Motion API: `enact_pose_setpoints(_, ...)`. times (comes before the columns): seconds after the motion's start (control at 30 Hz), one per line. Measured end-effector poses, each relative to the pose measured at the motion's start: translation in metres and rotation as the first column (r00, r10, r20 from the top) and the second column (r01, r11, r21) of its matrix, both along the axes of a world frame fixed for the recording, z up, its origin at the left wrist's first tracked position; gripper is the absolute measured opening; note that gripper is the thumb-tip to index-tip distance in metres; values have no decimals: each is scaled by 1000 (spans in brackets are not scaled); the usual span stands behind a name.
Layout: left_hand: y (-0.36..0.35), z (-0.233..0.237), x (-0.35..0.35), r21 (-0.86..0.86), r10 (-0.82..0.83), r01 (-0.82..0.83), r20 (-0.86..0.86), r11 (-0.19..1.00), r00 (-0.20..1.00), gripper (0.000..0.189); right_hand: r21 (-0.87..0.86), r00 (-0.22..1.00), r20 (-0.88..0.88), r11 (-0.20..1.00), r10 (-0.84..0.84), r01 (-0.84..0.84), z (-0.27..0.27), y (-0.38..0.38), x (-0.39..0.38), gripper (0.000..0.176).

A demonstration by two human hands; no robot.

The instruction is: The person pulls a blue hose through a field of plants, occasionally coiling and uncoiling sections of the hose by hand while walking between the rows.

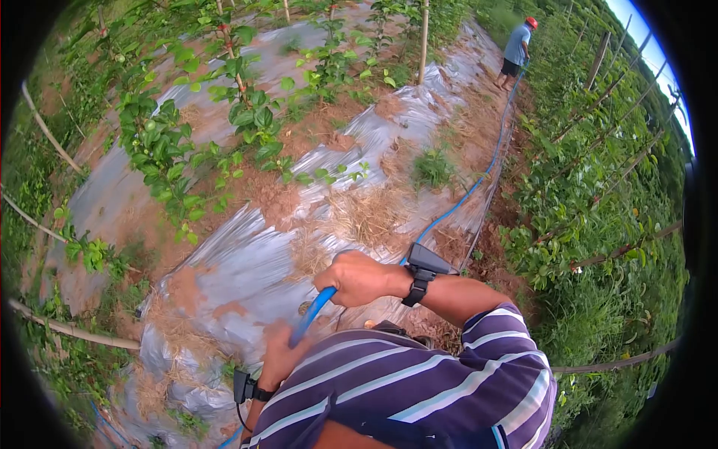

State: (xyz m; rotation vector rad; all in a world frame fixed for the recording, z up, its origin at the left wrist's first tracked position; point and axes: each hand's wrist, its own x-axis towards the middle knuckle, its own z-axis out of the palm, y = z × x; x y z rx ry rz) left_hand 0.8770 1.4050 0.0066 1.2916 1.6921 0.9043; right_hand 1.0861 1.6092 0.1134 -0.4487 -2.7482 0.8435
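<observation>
A blue hose (313, 316) runs between my two hands in front of my striped shirt. My right hand (357, 278) is closed around it, with a black strapped device on the wrist. Lower and to the left, my left hand (280, 355) grips the same hose; it is slightly blurred by motion, and a similar device sits on its wrist. Beyond my right arm, the hose continues up the path towards another person (516, 51) in a red cap, who stands far off. Part of it is hidden behind my right forearm and my body.
Silvery plastic sheeting (232, 262) covers the ground, with soil and dry straw (366, 213) on it. Leafy plants (161, 142) tied to stakes stand at the left. Dense greenery (598, 202) with slanting poles lines the right. A wooden pole (75, 331) crosses the lower left.
</observation>
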Motion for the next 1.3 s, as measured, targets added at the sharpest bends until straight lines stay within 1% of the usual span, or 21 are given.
enact_pose_setpoints(0.13, -3, 2, -9, 5, -19, 19, -1, 1000, 1000, 24, 63, 965, -124, 969, -229, 238, 47, 65, 54, 7)
enact_pose_setpoints(0.2, -10, 10, -17, -250, 47, -52, -26, 967, 999, 24, 25, 914, -193, 930, -356, 368, 60, 108, 83, 9)
enact_pose_setpoints(0.23, -12, 17, -16, -248, 46, -51, -25, 967, 999, 24, 13, 878, -191, 893, -439, 449, 65, 129, 100, 10)
enact_pose_setpoints(0.3, -18, 32, -17, -45, 101, -103, -42, 994, 994, 21, -48, 786, -157, 800, -598, 598, 61, 169, 142, 13)
enact_pose_setpoints(0.43, -12, 41, -12, -22, 96, -99, -110, 995, 989, 26, 48, 517, -262, 524, -815, 850, 23, 228, 223, 12)
enact_pose_setpoints(0.5, 8, 56, 6, 119, 15, 16, -257, 993, 966, 28, 14, 427, -282, 441, -859, 897, 3, 235, 238, 12)
enact_pose_setpoints(0.57, 25, 101, 23, 106, 66, -50, -154, 993, 986, 32, 34, 443, -279, 452, -852, 891, -10, 226, 232, 13)
enact_pose_setpoints(0.63, 39, 127, 35, 102, 124, -118, -50, 988, 991, 37, 1, 538, -311, 566, -784, 825, -40, 217, 213, 13)
enact_pose_setpoints(0.7, 46, 138, 41, 184, 16, -4, -66, 983, 998, 39, -189, 584, -240, 628, -775, 755, -71, 204, 185, 12)
enact_pose_setpoints(0.73, 49, 140, 47, 184, 55, -41, -73, 982, 996, 39, -236, 597, -236, 641, -767, 730, -74, 183, 164, 6)
enact_pose_setpoints(0.77, 54, 141, 54, 217, -30, 43, -62, 975, 998, 38, -320, 636, -305, 705, -709, 633, -98, 176, 151, 2)
enact_pose_setpoints(0.8, 56, 141, 57, 251, -113, 123, -56, 960, 992, 37, -374, 670, -293, 727, -682, 576, -116, 166, 142, 10)
enact_pose_setpoints(0.87, 54, 132, 54, 199, -108, 111, -28, 974, 994, 36, -549, 656, -216, 645, -723, 531, -155, 144, 126, 10)
enact_pose_setpoints(0.9, 52, 126, 50, 151, -140, 137, 9, 979, 990, 35, -543, 675, -113, 614, -729, 573, -178, 138, 127, 12)
enact_pose_setpoints(0.93, 48, 118, 44, 149, -75, 74, -3, 986, 997, 35, -600, 622, -140, 565, -771, 566, -199, 129, 119, 16)
enact_pose_setpoints(1.0, 35, 96, 26, 111, -8, -1, 81, 994, 997, 35, -646, 666, -55, 535, -744, 545, -215, 106, 110, 14)
enact_pose_setpoints(1.03, 28, 75, 17, 167, 32, -37, 29, 985, 999, 34, -705, 675, -8, 482, -738, 519, -233, 97, 110, 13)
enact_pose_setpoints(1.1, 13, 57, 8, 159, 101, -100, 1, 982, 995, 34, -732, 727, 37, 477, -685, 486, -257, 81, 106, 10)
enact_pose_setpoints(1.13, 7, 54, 6, 152, 96, -93, -11, 984, 995, 34, -751, 713, 95, 420, -695, 510, -241, 67, 95, 8)
enact_pose_setpoints(1.17, 1, 64, 8, 48, 130, -132, 32, 990, 991, 33, -761, 693, 156, 361, -704, 539, -224, 48, 85, 6)
enact_pose_setpoints(1.3, -22, 24, 2, 75, 155, -151, -51, 986, 987, 31, -738, 765, 173, 433, -620, 518, -226, 26, 60, 4)
